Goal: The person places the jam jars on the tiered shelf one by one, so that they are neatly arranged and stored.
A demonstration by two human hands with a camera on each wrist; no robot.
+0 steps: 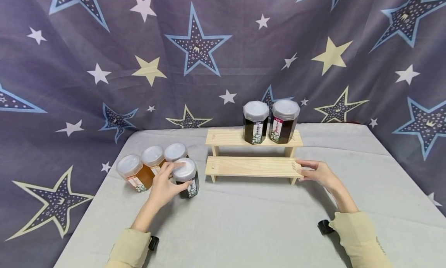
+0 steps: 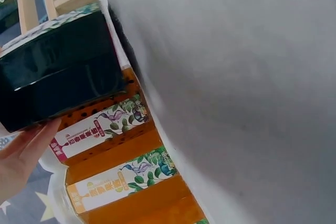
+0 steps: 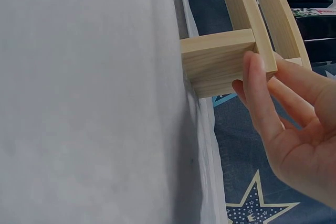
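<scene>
Head view: dark jar in the left hand, fingers bent over the lid, thumb on the near side, spread about as wide as the lid. Jar close to straight up, long way up and down. To the right of it, near but not touching, a wooden shelf, long way from left to right, with its low step a bit higher than the surface. Just left of and behind the jar, three other jars. On the top step, two more dark jars. At the low step's right end, far from the held jar, the right hand. Left hand much nearer to the jar.

Left wrist view: dark jar up close, fingertips against it, shelf legs farther off. Hard to tell if touching the surface.

Right wrist view: fingers pinching the low step's corner, only a little apart.
</scene>
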